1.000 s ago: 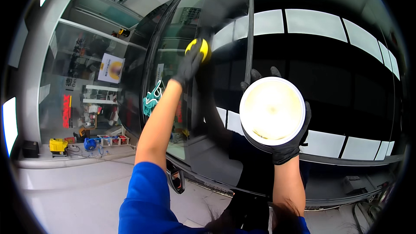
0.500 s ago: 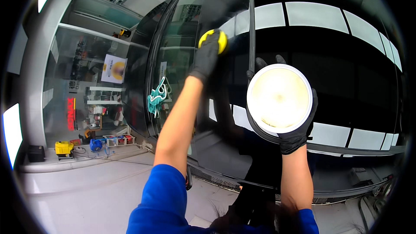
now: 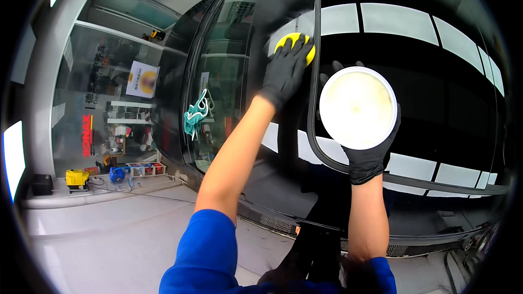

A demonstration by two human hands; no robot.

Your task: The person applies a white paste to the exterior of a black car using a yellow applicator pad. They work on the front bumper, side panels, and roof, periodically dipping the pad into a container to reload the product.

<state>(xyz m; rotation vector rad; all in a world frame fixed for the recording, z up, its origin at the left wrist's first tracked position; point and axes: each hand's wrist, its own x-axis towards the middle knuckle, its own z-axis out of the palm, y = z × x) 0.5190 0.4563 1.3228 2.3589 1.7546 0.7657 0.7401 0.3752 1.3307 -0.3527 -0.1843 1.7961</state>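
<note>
My left hand [image 3: 283,79], in a black glove, presses a round yellow applicator pad [image 3: 311,55] onto the glossy black car body panel [image 3: 283,2]. Its fingers lie spread over the pad's back, just left of a dark trim strip [image 3: 317,22]. In my right hand [image 3: 366,165], also gloved in black, is a round white tub [image 3: 358,108] of pale, creamy paste, tilted so that its inside faces me. Fingertips show past the tub's far rim; the rest of the grip is behind it. The tub is over the shiny black glass panel [image 3: 414,92].
On the car's windscreen to the left hangs a teal cloth [image 3: 193,122] with white edging. Beyond stand a glass partition [image 3: 81,92], a yellow machine [image 3: 77,178] and a blue one [image 3: 117,175] on a low ledge. Pale floor [image 3: 109,239] runs along the near side.
My left hand has slid the pad to the right across the panel, up to the trim strip. The tub in my right hand has shifted slightly right and away from me.
</note>
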